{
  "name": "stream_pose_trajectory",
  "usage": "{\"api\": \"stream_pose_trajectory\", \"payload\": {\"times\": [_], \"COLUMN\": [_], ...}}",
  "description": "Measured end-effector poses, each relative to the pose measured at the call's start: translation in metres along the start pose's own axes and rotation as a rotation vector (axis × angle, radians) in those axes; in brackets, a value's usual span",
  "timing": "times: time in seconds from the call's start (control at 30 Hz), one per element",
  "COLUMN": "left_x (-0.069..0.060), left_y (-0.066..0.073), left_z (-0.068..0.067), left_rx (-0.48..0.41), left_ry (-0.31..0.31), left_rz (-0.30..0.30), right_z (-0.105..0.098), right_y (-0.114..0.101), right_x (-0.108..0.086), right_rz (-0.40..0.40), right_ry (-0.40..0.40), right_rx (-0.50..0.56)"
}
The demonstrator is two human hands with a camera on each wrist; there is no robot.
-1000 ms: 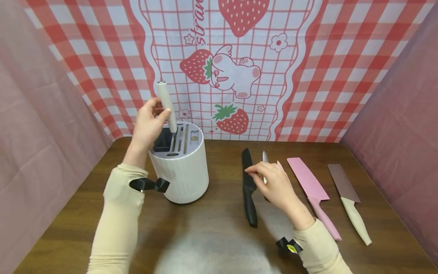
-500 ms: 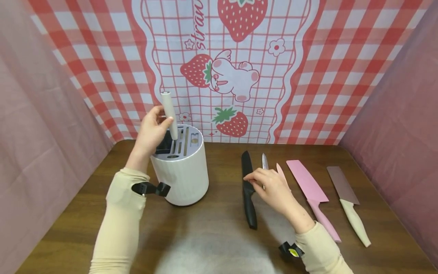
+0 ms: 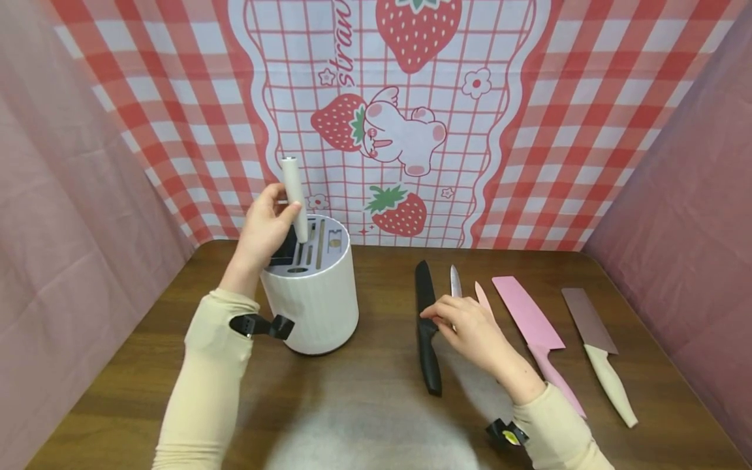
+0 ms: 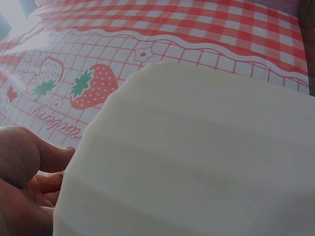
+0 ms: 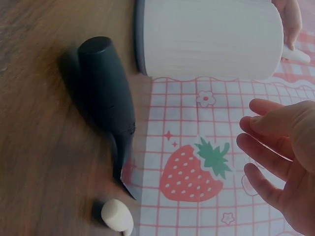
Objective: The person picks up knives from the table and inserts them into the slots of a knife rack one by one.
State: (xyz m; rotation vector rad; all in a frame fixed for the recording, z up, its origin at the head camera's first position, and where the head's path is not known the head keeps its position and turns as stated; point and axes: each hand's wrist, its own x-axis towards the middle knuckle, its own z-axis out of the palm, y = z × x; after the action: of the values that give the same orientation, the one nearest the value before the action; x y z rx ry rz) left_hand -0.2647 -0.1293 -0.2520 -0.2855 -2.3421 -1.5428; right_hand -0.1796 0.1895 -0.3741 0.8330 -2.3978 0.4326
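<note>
The left hand (image 3: 266, 219) pinches a white handle (image 3: 295, 199) that stands nearly upright at the slotted top of a white round knife block (image 3: 314, 313). In the left wrist view the block's wall (image 4: 187, 157) hides the handle. The right hand (image 3: 467, 326) hovers by a black knife (image 3: 430, 359), fingers loosely bent and holding nothing; the right wrist view shows the hand (image 5: 280, 147) apart from the black handle (image 5: 106, 88). Behind the right hand lie a small silver blade (image 3: 455, 281) and a small pink blade (image 3: 483, 297), their handles hidden from the head view.
A pink cleaver (image 3: 529, 313) and a cleaver with a cream handle (image 3: 611, 385) lie at the right of the wooden table (image 3: 352, 418). A strawberry-print cloth (image 3: 399, 130) hangs behind, with pink curtains at both sides.
The white handle has gone down toward the block's top with the left hand. My right hand has shifted slightly toward the near edge, uncovering more of the small blades.
</note>
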Motion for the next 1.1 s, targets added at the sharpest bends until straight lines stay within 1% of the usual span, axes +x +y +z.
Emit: {"api": "stream_pose_trajectory", "payload": {"times": [0.17, 0.33, 0.63, 0.87, 1.0, 1.1], "left_x": [0.0, 0.0, 0.0, 0.0, 0.0, -0.001], "left_y": [0.001, 0.0, -0.002, -0.001, -0.001, -0.001], "left_z": [0.001, 0.001, 0.002, 0.001, 0.001, 0.001], "left_rx": [0.015, 0.013, -0.002, -0.002, 0.002, -0.005], "left_ry": [-0.002, -0.008, -0.023, -0.027, -0.029, -0.022], "left_rz": [-0.004, -0.012, -0.035, -0.048, -0.055, -0.053], "right_z": [0.004, 0.008, 0.013, 0.02, 0.022, 0.023], "right_y": [0.004, 0.007, 0.008, 0.008, 0.009, 0.009], "right_x": [-0.003, -0.004, -0.011, -0.018, -0.021, -0.022], "right_rz": [-0.062, -0.115, -0.178, -0.263, -0.281, -0.29], "right_ry": [-0.03, -0.082, -0.191, -0.249, -0.284, -0.295], "right_rx": [-0.039, -0.033, -0.024, -0.026, -0.02, -0.017]}}
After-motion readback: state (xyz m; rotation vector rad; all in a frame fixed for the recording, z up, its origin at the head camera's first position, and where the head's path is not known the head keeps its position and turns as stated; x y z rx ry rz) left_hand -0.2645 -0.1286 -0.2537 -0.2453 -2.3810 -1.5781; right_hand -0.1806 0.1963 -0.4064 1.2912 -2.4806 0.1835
